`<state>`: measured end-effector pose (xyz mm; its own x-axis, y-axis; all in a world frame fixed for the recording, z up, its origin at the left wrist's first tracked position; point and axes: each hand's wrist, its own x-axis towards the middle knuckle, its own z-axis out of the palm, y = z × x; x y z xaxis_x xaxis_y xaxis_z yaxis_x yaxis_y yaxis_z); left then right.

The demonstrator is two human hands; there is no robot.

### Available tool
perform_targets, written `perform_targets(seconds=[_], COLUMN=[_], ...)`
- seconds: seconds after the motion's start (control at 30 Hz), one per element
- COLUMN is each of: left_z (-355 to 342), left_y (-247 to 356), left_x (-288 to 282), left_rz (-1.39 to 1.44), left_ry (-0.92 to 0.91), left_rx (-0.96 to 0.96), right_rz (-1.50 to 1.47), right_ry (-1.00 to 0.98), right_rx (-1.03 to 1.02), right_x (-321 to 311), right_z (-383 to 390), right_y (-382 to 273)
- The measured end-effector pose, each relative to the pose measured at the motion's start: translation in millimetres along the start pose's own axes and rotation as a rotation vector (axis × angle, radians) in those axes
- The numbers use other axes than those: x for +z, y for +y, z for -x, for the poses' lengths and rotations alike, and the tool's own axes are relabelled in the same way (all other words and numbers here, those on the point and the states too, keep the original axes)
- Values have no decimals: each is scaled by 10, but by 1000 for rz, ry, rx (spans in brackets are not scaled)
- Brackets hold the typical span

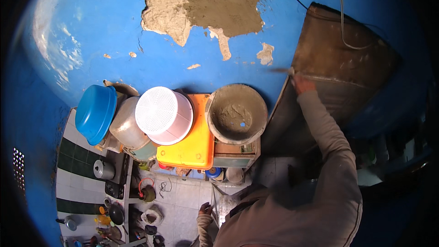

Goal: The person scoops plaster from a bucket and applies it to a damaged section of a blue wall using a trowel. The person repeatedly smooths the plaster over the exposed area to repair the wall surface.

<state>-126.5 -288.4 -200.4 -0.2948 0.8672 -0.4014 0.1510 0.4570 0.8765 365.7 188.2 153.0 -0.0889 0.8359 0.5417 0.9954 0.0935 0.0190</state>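
Note:
My right hand (302, 84) is raised at the right, in front of a tall brown board. It is closed round the handle of a trowel (280, 70), whose thin blade points left toward the blue wall and is smeared by motion. Low in the middle, my left hand (206, 208) is small and dim, its fingers curled beside a metal rail (214, 201); what they hold, if anything, is hidden. Between the wall and me stands a round basin (259, 114) with wet grey mortar (231, 114) inside. Above it, damp grey plaster (219, 9) covers part of a bare patch in the wall.
Left of the basin are an orange plastic lid or tray (187, 154), an upturned white strainer basket (160, 112) and a blue tub (93, 114). The brown board (338, 64) leans at the right, a cable (342, 13) hanging over it. Pots and kitchenware stand on a tiled counter (80, 183) below left.

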Motion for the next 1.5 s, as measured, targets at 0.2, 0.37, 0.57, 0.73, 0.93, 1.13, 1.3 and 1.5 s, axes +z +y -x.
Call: perform_targets(seconds=[0.2,0.37,0.57,0.73,0.93,1.13,1.3,1.5], left_z=[34,-16,-26,-448,-962,-1606,-1585,-1463], left_y=[-284,-97,814,2757,3293,3292,3296,3259], left_x=[151,-15,305,533,987,1327,1397,1403], left_rz=[-27,-77,215,-20,140,384,594,551], left_ry=[69,-22,45,24,81,71,-44,-28], left_rx=[-55,-16,266,626,492,674,605,625], right_rz=[-83,26,40,116,172,146,43,-132], right_ry=[110,-3,-172,-122,-68,-139,-149,-230], right_rx=[81,-64,117,-437,-719,-757,-570,-218], right_x=[-63,181,-579,-601,-94,-20,102,-24], right_z=[122,145,488,398,336,654,954,1103], right_y=[-218,12,-533,-1112,-1241,-1473,-1581,-1883])
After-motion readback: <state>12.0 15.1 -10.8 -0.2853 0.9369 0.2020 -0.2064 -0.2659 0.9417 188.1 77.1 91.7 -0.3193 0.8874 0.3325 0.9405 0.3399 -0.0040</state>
